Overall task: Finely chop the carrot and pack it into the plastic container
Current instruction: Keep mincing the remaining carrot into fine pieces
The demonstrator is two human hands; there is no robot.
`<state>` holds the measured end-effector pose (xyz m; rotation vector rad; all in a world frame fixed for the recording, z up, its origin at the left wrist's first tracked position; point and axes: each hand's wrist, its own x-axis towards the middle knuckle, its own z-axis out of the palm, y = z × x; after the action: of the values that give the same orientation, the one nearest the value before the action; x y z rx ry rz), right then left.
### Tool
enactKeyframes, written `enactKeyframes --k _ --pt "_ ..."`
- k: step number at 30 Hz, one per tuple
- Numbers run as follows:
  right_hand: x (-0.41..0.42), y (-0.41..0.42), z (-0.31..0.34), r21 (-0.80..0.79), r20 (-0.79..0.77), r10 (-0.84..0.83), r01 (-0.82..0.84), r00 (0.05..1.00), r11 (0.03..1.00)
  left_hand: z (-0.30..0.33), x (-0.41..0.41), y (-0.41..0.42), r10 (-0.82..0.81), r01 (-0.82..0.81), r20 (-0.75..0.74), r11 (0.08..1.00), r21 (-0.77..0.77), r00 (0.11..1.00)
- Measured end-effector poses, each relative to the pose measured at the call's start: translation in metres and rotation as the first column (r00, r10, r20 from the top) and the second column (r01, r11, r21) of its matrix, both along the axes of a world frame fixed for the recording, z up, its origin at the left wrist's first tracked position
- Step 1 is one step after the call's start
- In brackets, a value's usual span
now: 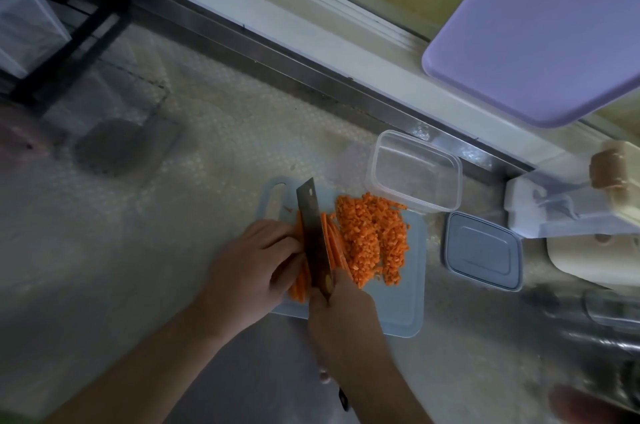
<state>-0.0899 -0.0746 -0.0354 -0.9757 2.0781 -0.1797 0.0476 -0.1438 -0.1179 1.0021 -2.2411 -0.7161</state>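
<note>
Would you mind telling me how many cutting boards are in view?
2: a pale blue plastic cutting board lies on the counter under the carrots, and a lilac plastic cutting board leans at the wall, upper right. Others may be hidden.

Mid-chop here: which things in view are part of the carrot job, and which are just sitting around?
Part of the job:
knife, gripped by right hand
carrot strips, held by left hand
diced carrot
cutting board
plastic container, holding no carrot yet
container lid

Just lying about:
purple board
white holder
</note>
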Motion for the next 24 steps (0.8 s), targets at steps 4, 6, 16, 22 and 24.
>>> enactKeyframes --k 4,6,16,22,24 --pt "-0.006 0.006 0.003 -0.081 0.034 -0.029 0.031 0.999 0.996 -0.006 0.002 0.000 -0.034 0.033 -0.009 0.999 -0.038 0.999" --pt "-0.009 0.007 0.006 -0.140 0.007 -0.027 0.027 1.000 0.990 -0.006 0.001 0.000 -0.018 0.018 -0.016 0.999 -0.035 1.000" --pt "-0.002 0.008 0.011 -0.132 0.029 -0.026 0.029 0.999 0.991 -0.004 0.004 -0.002 -0.009 0.009 -0.020 1.000 0.005 1.000" --pt "0.004 0.011 0.006 -0.093 0.030 -0.043 0.046 0.999 0.995 -0.003 0.005 -0.001 -0.018 0.018 0.000 1.000 -0.010 1.000" --pt "0.004 0.011 0.007 -0.093 0.032 -0.052 0.054 0.998 0.994 -0.003 0.004 -0.001 -0.024 0.024 -0.001 1.000 -0.020 1.000"
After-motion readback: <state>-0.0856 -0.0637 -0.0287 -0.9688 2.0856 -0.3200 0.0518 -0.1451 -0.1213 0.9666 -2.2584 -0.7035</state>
